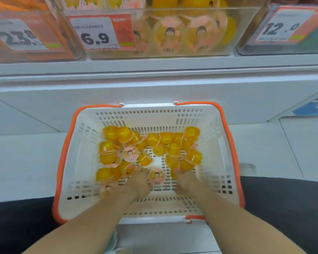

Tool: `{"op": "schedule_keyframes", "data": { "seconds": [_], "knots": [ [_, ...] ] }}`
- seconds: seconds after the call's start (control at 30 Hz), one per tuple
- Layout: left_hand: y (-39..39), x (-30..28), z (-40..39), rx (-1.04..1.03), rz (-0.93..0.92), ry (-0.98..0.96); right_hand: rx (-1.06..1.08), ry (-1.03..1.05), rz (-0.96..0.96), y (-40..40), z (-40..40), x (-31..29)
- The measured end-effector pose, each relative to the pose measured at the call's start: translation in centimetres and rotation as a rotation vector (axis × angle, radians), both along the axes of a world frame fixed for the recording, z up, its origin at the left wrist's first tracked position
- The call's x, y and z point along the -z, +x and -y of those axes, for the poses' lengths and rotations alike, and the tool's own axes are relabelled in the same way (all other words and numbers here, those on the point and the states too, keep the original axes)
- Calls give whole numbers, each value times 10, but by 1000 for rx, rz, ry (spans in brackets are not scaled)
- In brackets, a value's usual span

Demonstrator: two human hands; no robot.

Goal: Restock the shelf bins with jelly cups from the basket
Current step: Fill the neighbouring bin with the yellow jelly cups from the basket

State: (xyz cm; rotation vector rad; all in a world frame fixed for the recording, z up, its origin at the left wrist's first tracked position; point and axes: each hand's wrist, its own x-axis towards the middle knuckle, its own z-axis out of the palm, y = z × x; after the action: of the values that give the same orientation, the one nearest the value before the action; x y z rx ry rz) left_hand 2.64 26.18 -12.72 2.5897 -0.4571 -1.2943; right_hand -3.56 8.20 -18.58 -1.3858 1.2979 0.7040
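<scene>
A white basket [84, 143] with orange handles sits on the floor in front of me. Several yellow jelly cups [125, 133] with pink cartoon lids lie in it. Both of my hands reach down into the basket. My left hand [138, 182] curls its fingers over a jelly cup [129, 171] at the near left. My right hand [184, 180] curls its fingers over a yellow cup [173, 174] at the near right. One cup [156, 176] lies lid-up between the hands. Above, a clear shelf bin [246, 32] holds the same jelly cups [170, 35].
A 6.9 price tag [99, 33] hangs on the jelly bin's left front. Neighbouring bins carry tags reading 23.8 [18, 36] and 12.0 [281, 27]. A white shelf ledge [154, 68] runs between the bins and the basket. My dark-clothed knees [286, 204] flank the basket.
</scene>
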Motion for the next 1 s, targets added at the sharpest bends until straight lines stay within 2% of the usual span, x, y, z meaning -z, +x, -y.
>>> {"op": "schedule_keyframes", "data": {
  "seconds": [0.1,0.17,0.23,0.37,0.5,0.63,0.73,0.83,0.93,1.0],
  "knots": [
    [-7,9,5,-159,-54,-54,447,179,7,9,-5,-20],
    [-11,12,7,-133,-41,-36,573,173,17,10,-1,-20],
    [-13,17,7,-123,-20,-19,541,158,-8,8,2,-21],
    [-11,28,11,-331,-32,-84,281,157,-89,3,4,-19],
    [-14,32,11,-405,-29,-155,-256,-40,-190,-8,9,-8],
    [-13,26,9,-224,-19,-167,-436,-141,-159,-2,8,-43],
    [-1,14,4,-104,-24,-135,-528,-104,-153,12,5,-75],
    [19,-10,-2,-4,-77,-115,-488,-140,-44,34,9,-107],
    [45,-54,-8,26,-66,-146,-588,-169,43,64,17,-158],
    [65,-91,-9,-17,11,-229,-676,-228,187,85,22,-202]
  ]
}}
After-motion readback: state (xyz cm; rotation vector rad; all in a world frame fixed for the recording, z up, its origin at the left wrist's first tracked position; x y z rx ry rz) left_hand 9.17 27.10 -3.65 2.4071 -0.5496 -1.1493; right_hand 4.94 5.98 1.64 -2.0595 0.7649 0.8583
